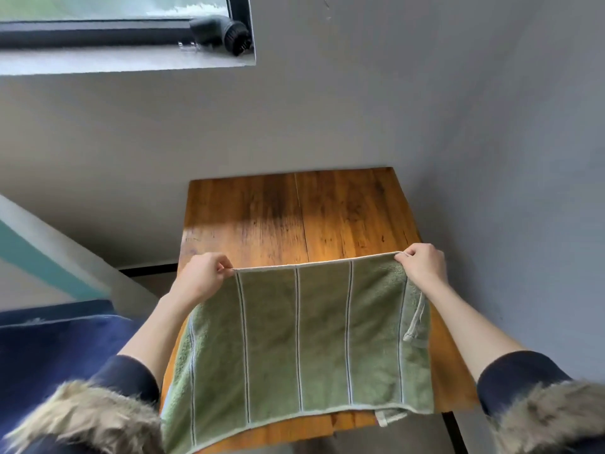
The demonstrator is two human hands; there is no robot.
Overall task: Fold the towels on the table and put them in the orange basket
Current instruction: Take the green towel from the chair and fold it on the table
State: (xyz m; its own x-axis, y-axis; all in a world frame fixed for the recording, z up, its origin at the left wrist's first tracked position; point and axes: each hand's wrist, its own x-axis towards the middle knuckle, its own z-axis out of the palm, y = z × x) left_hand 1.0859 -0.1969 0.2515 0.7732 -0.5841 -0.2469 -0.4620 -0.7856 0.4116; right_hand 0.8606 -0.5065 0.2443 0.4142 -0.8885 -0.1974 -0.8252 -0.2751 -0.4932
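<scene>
pinching the green striped towel's far corners, both hands, above the wooden table

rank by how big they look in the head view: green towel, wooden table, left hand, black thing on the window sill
1. Green towel and wooden table: unsure, since the towel hides much of the table and is nearer the camera.
2. Left hand.
3. Black thing on the window sill.

Far half of wooden table: bare, open to reach. Near half: covered by green towel. Wall closes back and right edges.
</scene>
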